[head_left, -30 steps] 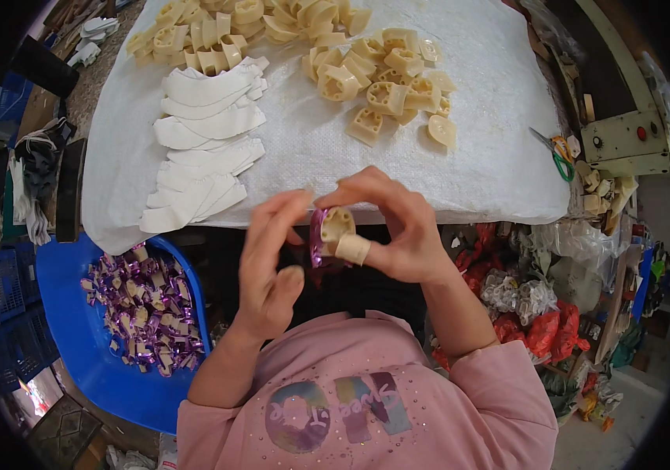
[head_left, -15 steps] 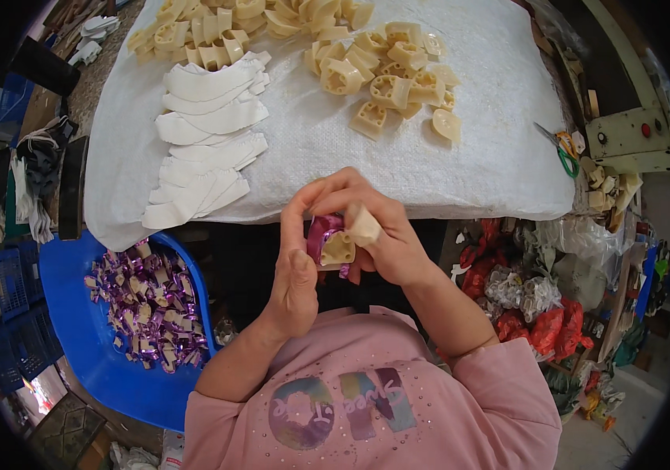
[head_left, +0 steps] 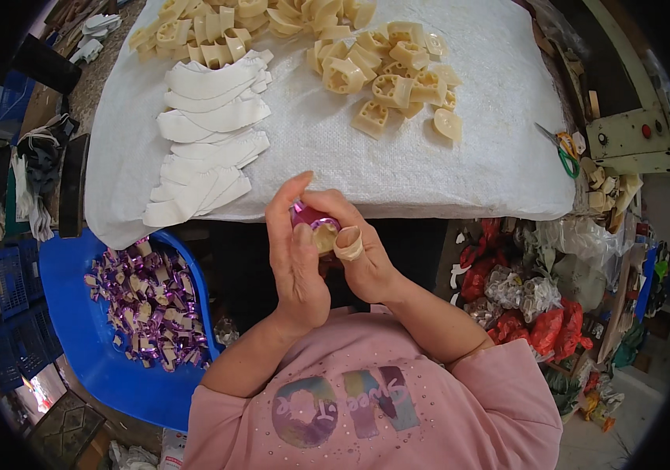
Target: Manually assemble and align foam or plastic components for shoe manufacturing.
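In front of my chest, just off the table's near edge, a shoe heel (head_left: 325, 236) of beige plastic is held between both hands. Shiny purple covering (head_left: 304, 213) wraps its outer side, while the beige end faces up. My left hand (head_left: 297, 270) cups it from the left, thumb against it and index finger stretched past it. From the other side my right hand (head_left: 370, 270) grips the heel, its fingers partly hidden behind it. A beige wrap (head_left: 348, 244) sits around my right thumb.
White curved strips (head_left: 210, 125) lie overlapping on the white-covered table (head_left: 492, 157). Beyond them are piles of bare beige heels (head_left: 398, 82). A blue basin (head_left: 84, 345) at left holds many purple-covered heels (head_left: 147, 305). Scissors (head_left: 566, 157) lie at the right edge; red plastic bags (head_left: 550, 325) are below.
Both hands have shifted slightly left, and the heel has turned between them. My left index finger has straightened, and my right thumb has tilted so its wrap's end faces up.
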`<action>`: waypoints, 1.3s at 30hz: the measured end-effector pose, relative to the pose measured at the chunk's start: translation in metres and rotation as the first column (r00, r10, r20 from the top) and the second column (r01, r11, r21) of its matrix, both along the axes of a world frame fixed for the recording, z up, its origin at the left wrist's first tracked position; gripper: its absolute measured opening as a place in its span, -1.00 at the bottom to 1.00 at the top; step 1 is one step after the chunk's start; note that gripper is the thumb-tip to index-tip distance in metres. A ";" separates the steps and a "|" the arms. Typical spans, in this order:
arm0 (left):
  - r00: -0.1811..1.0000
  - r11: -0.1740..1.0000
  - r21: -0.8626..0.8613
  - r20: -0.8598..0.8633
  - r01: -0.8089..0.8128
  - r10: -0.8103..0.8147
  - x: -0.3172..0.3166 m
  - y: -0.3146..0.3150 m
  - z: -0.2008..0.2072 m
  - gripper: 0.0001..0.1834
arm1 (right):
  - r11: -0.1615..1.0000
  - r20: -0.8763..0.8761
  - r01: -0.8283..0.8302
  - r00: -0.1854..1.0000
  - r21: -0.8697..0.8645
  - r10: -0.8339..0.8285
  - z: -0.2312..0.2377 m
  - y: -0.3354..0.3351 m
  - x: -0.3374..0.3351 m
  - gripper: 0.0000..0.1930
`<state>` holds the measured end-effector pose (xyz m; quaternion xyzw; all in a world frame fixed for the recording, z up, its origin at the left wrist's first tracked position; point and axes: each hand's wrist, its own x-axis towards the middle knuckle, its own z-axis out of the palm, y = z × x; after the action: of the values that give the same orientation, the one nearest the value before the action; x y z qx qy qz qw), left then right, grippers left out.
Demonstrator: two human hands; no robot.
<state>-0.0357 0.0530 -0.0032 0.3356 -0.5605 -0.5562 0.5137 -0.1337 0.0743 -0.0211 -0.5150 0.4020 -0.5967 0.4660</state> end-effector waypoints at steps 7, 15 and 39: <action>0.998 0.995 0.099 -0.056 -0.003 0.008 0.002 0.002 -0.002 -0.50 | 0.997 0.059 -0.047 0.997 0.062 0.043 0.009 0.001 -0.001 -0.66; 0.925 0.918 0.267 -0.322 0.294 -0.203 0.014 -0.002 -0.008 -0.37 | 0.965 -0.012 -0.013 1.000 0.262 0.017 0.023 -0.002 -0.008 -0.63; 0.952 0.956 0.159 0.145 0.248 -0.271 0.033 -0.017 0.005 -0.46 | 0.976 0.068 -0.080 0.995 0.201 0.067 0.015 -0.008 -0.035 -0.69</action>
<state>-0.0024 0.0359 0.0014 0.3387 -0.6002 -0.6270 0.3631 -0.1691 0.0660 -0.0060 -0.4606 0.4273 -0.5502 0.5501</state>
